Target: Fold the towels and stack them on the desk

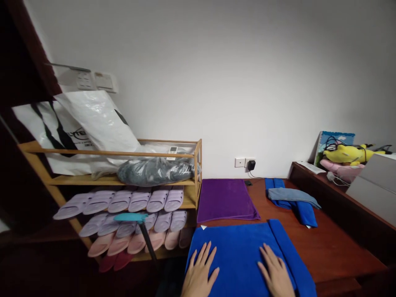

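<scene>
A bright blue cloth (238, 247) lies spread at the near edge of the desk, with a folded strip along its right side. My left hand (200, 272) rests flat on its left part, fingers spread. On the right part lies my right hand (275, 270), palm down with fingers stretched out. Both hands hold nothing. Behind the blue cloth is a folded purple towel (227, 200), lying flat. Folded blue strips (305, 212) with a grey-blue cloth (292, 196) across them sit farther right.
A wooden rack (198, 181) at left carries rows of slippers (156, 200), white bags (99, 119) and a plastic-wrapped bundle (157, 171). A turquoise-topped stand (131, 217) is before it. A raised ledge at right bears a yellow plush toy (346, 153) and white boxes (377, 185). A black plug (251, 165) is in the wall.
</scene>
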`<state>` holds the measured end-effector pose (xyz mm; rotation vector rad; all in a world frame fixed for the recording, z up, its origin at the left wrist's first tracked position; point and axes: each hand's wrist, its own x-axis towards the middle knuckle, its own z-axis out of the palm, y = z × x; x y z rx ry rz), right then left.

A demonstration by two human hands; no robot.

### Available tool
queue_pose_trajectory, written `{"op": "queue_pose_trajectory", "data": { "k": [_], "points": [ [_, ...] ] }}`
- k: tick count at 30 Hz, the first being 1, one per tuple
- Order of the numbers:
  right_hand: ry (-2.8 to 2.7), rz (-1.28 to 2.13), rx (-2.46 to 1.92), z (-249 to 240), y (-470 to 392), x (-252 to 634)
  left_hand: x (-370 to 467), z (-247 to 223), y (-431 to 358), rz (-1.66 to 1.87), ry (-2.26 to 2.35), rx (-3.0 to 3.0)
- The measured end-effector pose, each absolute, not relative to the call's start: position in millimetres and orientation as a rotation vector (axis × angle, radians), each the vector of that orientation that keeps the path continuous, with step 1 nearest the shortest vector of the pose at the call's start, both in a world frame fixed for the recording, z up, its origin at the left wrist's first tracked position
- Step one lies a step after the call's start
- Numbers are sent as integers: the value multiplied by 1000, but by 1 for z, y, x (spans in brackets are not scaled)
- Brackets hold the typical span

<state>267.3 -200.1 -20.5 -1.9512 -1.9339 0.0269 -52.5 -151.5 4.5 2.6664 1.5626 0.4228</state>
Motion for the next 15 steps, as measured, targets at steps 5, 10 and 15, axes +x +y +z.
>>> {"op": "queue_pose_trajectory", "data": {
  "k": [5, 10, 15],
  "points": [
    [-1953, 1, -2113, -32, -212, 393, -50, 12, -154, 407, 1566, 2647],
    [-1976, -45, -2287, -19, -209, 461, -53, 3, -148, 451, 1575, 2649],
    [-1813, -340, -2550, -25, -208, 509, -57, -11, -135, 431, 1549, 2683]
  ]
}}
